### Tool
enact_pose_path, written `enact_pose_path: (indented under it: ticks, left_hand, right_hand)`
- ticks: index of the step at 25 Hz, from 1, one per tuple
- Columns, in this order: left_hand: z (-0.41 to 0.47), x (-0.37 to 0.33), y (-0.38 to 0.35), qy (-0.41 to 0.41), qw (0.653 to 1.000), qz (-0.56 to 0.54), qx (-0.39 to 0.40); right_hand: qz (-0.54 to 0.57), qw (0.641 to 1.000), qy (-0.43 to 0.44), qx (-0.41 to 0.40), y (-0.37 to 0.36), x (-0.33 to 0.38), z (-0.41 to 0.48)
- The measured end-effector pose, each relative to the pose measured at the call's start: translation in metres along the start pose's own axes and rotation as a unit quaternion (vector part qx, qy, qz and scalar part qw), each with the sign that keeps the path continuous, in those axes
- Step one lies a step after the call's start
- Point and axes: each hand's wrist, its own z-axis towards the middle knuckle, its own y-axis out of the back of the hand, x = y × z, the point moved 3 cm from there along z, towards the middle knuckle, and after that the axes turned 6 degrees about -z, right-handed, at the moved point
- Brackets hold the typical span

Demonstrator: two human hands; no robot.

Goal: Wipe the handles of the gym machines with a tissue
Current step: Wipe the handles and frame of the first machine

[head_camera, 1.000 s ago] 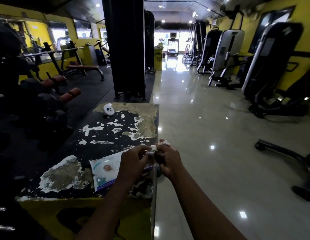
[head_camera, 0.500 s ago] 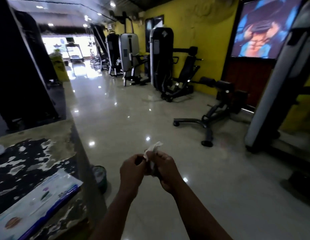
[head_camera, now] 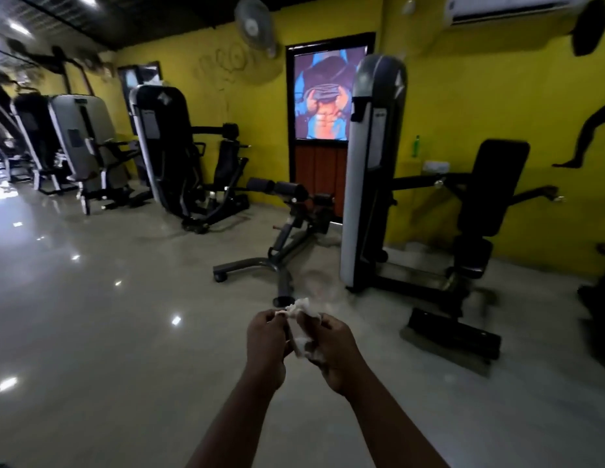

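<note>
Two hands are seen in the head view, each grip clamped on the tissue [head_camera: 301, 339] held between left hand [head_camera: 265, 336] and right hand [head_camera: 333, 346] above the floor [head_camera: 125, 332]. Light, soft and easily torn, it is judged best held bunched, not by an edge.

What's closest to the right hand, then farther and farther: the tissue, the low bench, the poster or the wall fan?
1. The tissue, pinched between the right hand and left hand.
2. The low bench, on the floor ahead.
3. The poster and the wall fan, both at the back wall, the fan higher and to the left; too close to call.
</note>
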Motion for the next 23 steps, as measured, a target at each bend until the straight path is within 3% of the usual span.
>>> enact_pose_path:
  ticks: [3,11,17,23]
  left_hand:
    - [0.025,0.022,-0.074,0.005,1.000,-0.005,0.017]
    - [0.094,0.081,-0.227,0.023,0.992,0.055,0.108]
    - [0.174,0.111,-0.352,0.078,0.985,0.006,0.156]
    - [0.270,0.096,-0.495,0.136,0.976,-0.050,0.164]
  right_hand:
    - [0.008,1.000,0.009,-0.008,0.073,0.020,0.015]
    - [0.081,0.983,0.045,-0.158,0.235,0.036,0.061]
    - [0.100,0.969,0.006,-0.226,0.356,0.057,0.139]
    - [0.110,0.949,0.041,-0.292,0.470,0.137,0.246]
